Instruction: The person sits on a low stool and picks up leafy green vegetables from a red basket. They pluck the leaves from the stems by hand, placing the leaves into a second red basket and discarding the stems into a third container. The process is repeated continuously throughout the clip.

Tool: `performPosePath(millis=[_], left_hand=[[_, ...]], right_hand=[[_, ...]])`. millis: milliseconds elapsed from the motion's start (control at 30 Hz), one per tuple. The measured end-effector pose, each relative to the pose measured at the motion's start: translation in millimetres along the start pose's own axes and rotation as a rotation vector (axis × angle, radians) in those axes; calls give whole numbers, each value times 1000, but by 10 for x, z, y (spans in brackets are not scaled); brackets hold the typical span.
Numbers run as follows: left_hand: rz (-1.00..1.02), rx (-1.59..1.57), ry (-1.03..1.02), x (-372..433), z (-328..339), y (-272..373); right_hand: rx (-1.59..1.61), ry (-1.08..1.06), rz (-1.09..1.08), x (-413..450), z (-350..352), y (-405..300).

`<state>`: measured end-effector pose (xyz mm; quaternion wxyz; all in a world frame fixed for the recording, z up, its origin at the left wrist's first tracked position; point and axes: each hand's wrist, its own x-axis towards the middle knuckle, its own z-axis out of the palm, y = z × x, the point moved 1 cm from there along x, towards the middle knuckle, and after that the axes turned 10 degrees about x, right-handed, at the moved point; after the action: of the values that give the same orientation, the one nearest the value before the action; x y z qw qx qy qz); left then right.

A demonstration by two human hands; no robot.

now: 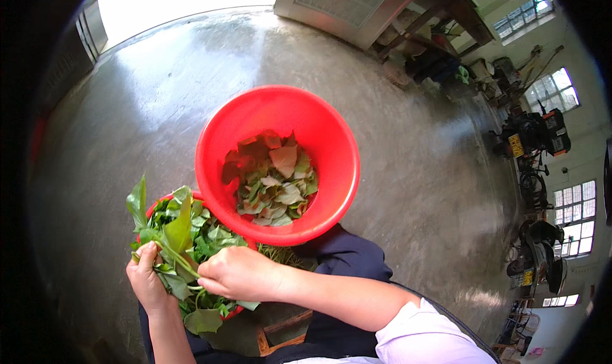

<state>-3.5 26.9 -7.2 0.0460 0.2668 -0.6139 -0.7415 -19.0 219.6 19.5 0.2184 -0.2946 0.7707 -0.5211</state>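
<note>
My left hand point(149, 278) pinches a leafy green stem point(177, 256) between thumb and fingers, over the left side of a red container point(155, 204) heaped with green leaves point(217, 237). My right hand point(236, 274) is closed on the lower end of the stem, its fingers close above the leaf pile. In front of my hands, a large red plastic bucket point(342, 187) holds torn leaves point(277, 192), some with pale undersides showing. It overlaps the upper right edge of the leaf-filled container. Thin green stems point(279, 255) show partly between the bucket and my right forearm.
A wooden stool or frame point(287, 333) shows between my legs in dark trousers. Grey concrete floor point(406, 172) surrounds the containers. A bright doorway lies ahead beside a metal door point(339, 5). Motorcycles point(535, 254), a bicycle point(533, 182) and clutter line the right wall.
</note>
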Motion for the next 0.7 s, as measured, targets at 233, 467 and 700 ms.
performPosePath(millis=[233,467,700], left_hand=[[-71,52,185,181,-48,69],[827,1062,194,-53,-75,598],[580,1226,-623,-176,120,489]], right_hand=[[-85,-83,-65,-66,133,-12],[-209,-170,22,-54,-268,9],[-106,-271,43,-47,-517,-85]])
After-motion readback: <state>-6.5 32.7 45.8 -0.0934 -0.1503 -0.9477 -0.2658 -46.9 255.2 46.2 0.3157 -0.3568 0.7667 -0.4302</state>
